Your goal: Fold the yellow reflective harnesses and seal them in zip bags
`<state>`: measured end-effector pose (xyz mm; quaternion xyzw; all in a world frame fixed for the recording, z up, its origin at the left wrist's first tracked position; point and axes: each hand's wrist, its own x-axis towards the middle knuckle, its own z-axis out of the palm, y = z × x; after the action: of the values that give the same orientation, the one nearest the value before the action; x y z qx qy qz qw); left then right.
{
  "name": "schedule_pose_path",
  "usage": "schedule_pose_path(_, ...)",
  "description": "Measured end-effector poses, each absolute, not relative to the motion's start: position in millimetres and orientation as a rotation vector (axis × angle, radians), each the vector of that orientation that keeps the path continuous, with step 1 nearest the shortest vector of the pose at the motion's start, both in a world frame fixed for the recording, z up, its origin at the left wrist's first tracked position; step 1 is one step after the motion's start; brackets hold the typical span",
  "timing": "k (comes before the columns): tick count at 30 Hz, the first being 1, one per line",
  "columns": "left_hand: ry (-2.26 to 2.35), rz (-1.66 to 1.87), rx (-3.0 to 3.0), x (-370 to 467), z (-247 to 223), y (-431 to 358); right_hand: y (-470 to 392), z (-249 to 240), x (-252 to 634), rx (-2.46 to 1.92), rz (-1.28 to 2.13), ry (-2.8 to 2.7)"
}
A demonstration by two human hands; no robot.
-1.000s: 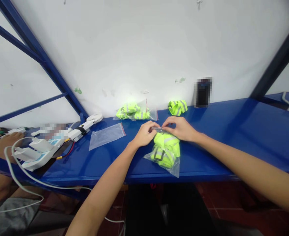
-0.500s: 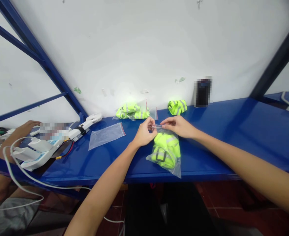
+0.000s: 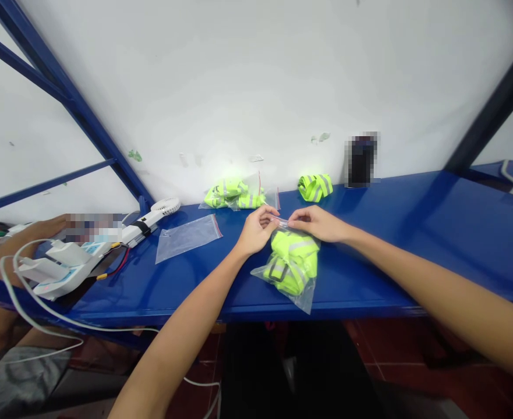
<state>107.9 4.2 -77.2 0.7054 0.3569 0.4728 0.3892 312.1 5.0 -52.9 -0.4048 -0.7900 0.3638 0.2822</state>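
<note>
A clear zip bag (image 3: pixel 307 301) lies near the front edge of the blue table, its top end toward the wall. Inside it is a folded neon-yellow reflective strap (image 3: pixel 293 259) with grey stripes and a dark buckle. My left hand (image 3: pixel 257 230) pinches the bag's top edge at the left. My right hand (image 3: pixel 316 223) pinches the same edge a little to the right, thumb and fingers together. Both hands are closed on the bag, close to each other.
A flat zip bag (image 3: pixel 189 237) lies left of my hands. Bagged yellow straps (image 3: pixel 234 193) and a loose rolled strap (image 3: pixel 315 187) sit by the wall, near a blurred dark object (image 3: pixel 361 161). At left are a power strip (image 3: pixel 70 270), cables, a small fan (image 3: pixel 165 205) and another person's arm (image 3: pixel 29 241).
My hands have come slightly closer together along the bag's top edge. The bag's lower end has swung a little to the left.
</note>
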Motion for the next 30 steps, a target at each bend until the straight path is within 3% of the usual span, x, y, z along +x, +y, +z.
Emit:
schedule_pose_path(19,1.12,1.23,2.014,104.5,-79.7,5.7,5.9,-55.3,311.4,-1.199,1.186,-1.799)
schedule_pose_path(30,1.079,1.16,1.95,106.2,-78.8,5.3,2.8,-55.2,310.3,-1.126,1.124,-1.981)
